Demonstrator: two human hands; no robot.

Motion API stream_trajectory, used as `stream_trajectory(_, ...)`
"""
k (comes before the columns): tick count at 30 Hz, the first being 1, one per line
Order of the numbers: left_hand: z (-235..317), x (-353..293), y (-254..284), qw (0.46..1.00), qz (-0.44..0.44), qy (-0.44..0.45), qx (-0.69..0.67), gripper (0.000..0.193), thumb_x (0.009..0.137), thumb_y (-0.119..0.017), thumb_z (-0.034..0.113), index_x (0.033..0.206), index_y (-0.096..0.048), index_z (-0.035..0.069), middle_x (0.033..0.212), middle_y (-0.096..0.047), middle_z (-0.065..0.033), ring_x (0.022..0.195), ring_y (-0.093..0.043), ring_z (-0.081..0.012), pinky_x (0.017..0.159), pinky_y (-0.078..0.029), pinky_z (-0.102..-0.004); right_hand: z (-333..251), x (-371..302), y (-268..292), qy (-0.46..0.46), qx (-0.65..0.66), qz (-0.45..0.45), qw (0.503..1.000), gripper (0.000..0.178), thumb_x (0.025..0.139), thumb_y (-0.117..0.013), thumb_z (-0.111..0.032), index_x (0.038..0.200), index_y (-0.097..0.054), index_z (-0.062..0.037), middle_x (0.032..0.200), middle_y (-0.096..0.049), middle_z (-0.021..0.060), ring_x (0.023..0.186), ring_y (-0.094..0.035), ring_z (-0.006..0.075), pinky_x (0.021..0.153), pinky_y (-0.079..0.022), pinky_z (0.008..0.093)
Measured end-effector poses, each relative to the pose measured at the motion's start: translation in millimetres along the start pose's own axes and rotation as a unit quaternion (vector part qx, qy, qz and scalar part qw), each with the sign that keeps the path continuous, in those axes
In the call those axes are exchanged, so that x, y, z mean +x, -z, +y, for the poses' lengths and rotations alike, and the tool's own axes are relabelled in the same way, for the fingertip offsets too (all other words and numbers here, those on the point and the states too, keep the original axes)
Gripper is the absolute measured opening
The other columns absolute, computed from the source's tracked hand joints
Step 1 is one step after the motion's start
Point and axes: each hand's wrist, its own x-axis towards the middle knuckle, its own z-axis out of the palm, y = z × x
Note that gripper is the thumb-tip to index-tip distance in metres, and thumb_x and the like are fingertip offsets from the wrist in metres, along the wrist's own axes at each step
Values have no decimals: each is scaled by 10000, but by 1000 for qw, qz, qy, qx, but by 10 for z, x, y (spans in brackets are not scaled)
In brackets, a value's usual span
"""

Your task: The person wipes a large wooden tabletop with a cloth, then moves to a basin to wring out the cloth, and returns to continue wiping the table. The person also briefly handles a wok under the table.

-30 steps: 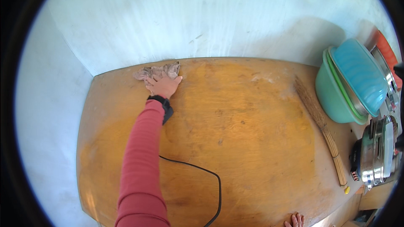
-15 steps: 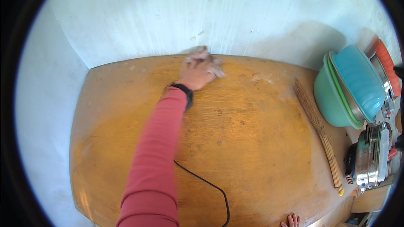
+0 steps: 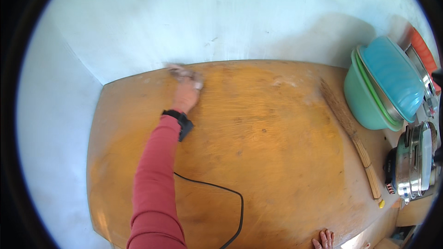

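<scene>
My left hand [image 3: 187, 97], coming out of a red sleeve with a black watch [image 3: 183, 124] at the wrist, is closed on a greyish rag [image 3: 182, 72]. It presses the rag on the brown wooden tabletop [image 3: 277, 161], close to the back edge along the wall. Motion blurs the rag and the fingers. At the table's front edge, right of the middle, my right hand [image 3: 324, 239] lies with its fingers resting flat on the wood; only the fingers show.
A black cable [image 3: 241, 203] curves over the front of the table. On the right lies a straw whisk broom [image 3: 355, 143]. Beyond it stand stacked basins, green [image 3: 362, 101] and blue [image 3: 391, 78], and a steel pot [image 3: 410, 163]. White walls [image 3: 207, 18] bound the back and left.
My left hand has slid the rag leftward along the table's back edge. The right hand stays at the front edge, with more of its fingers in view. The whole view has shifted slightly.
</scene>
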Motion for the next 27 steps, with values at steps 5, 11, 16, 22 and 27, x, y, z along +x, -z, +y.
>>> stream_trajectory(5, 946, -785, 281, 932, -105, -343, -53, 344, 845, -565, 158, 1173, -554, 53, 1211, -545, -189, 1179, -490, -317, 925, -457, -430, -17, 3, 20, -6, -5, 0, 1000, 476, 886, -478, -323, 1272, -496, -45, 1416, -353, 268, 1318, -281, 511, 1075, -215, 636)
stream_trajectory(11, 885, -839, 397, 935, -141, -324, -24, 379, 838, -598, 90, 1215, -557, 94, 1362, -458, -135, 1241, -439, -348, 1053, -367, -445, 7, -20, -15, -5, -28, -21, 999, 474, 879, -484, -321, 1267, -494, -50, 1417, -354, 264, 1320, -282, 502, 1073, -219, 635)
stream_trajectory(16, 140, 132, -12, 982, -102, -65, 143, 312, 898, -476, 172, 1182, -585, 102, 1307, -517, -129, 1275, -406, -343, 1043, -312, -511, 27, -17, -51, 9, -12, 11, 1000, 469, 858, -511, -300, 1254, -498, -47, 1396, -371, 269, 1309, -297, 506, 1063, -232, 643)
stream_trajectory(22, 165, 495, -289, 983, -114, -1, 145, 332, 919, -444, 230, 1164, -587, 57, 1263, -538, -161, 1232, -429, -373, 1017, -340, -489, 28, -13, -42, -4, 7, 21, 1000, 465, 835, -534, -310, 1219, -540, -47, 1379, -397, 264, 1303, -310, 508, 1053, -252, 643)
stream_trajectory(27, 972, 228, -562, 980, -98, -167, -41, 405, 872, -486, 101, 1272, -537, 145, 1233, -551, -167, 1147, -507, -367, 957, -426, -437, 32, -15, -65, -5, -8, 13, 1000, 459, 862, -500, -302, 1248, -519, -54, 1393, -388, 265, 1300, -319, 510, 1058, -245, 641)
